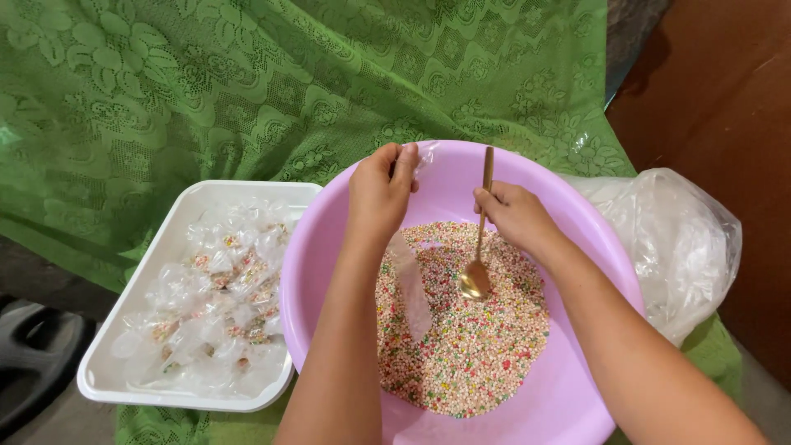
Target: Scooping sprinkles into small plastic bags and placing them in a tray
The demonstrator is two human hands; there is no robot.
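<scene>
Left hand point(381, 191): pinched shut on a clear bag point(410, 288), hung over the basin point(577, 216) at 12 o'clock.
Right hand point(517, 216): closed around a spoon point(478, 265), bowl dipped into the sprinkles point(478, 346).
Filled bags point(216, 297): piled in a white tray point(107, 363) at 9 o'clock.
Spare bags point(676, 239): bundled at 3 o'clock.
Tip: bag mouth is probably best kept spread and low, so less gets spilled.

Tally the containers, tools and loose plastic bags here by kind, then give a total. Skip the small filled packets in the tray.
Pink basin of coloured beads: 1
White tray of filled packets: 1
Spoon, in the right hand: 1
Small clear bag, in the left hand: 1
Large clear bag beside the basin: 1
Total: 5
</scene>
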